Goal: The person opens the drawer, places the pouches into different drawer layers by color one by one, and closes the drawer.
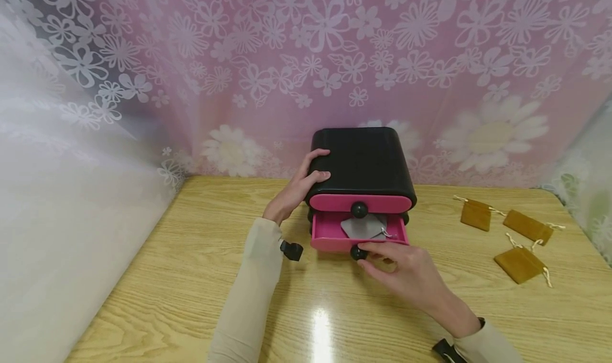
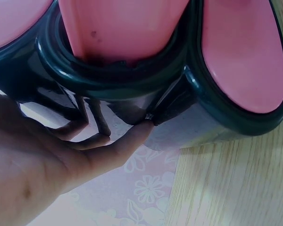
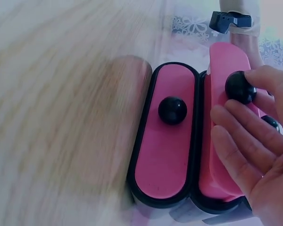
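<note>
A black drawer unit point(image 1: 358, 161) with pink drawers stands at the back of the table. Its middle drawer point(image 1: 330, 244) is pulled partway out, and a grey drawstring pouch point(image 1: 359, 228) lies inside. My right hand point(image 1: 413, 272) pinches that drawer's round black knob point(image 3: 240, 88) between thumb and index finger; the other fingers lie along the pink front. On the left, my left hand point(image 1: 298, 186) rests against the unit's side, fingers touching the black casing point(image 2: 127, 108). The top drawer point(image 1: 330, 203) and the bottom drawer point(image 3: 161, 155) are closed.
Several brown drawstring pouches lie on the right of the wooden table point(image 1: 191, 278), one brown pouch point(image 1: 520, 264) closer to the front. A floral curtain point(image 1: 287, 86) hangs right behind the unit. Each wrist wears a black strapped device point(image 1: 291, 250).
</note>
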The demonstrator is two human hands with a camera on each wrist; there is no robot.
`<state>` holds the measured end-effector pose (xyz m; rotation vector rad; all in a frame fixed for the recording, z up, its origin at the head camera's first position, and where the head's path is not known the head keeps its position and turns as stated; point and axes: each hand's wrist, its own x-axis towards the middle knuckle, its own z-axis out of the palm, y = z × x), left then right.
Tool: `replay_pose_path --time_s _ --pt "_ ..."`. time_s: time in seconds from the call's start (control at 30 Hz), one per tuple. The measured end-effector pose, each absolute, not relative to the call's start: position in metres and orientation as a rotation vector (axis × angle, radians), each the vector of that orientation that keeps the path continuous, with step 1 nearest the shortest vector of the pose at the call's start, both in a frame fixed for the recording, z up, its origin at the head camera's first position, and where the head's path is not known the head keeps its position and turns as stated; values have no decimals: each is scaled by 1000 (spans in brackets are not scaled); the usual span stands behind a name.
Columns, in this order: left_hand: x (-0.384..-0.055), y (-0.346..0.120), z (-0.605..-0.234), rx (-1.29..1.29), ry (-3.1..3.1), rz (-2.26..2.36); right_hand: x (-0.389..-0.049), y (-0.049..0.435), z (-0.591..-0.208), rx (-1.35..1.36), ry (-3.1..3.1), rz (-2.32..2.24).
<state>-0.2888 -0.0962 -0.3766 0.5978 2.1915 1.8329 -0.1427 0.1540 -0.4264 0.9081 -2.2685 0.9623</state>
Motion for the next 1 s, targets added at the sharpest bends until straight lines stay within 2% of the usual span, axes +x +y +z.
replay_pose_path --time_s 0.53,1.0 --pt "-289 -96 -376 593 2194 1835 -143 147 -429 481 -2451 1402" --pt "-289 -96 -377 585 2215 1819 -148 146 -425 356 -2517 1479"
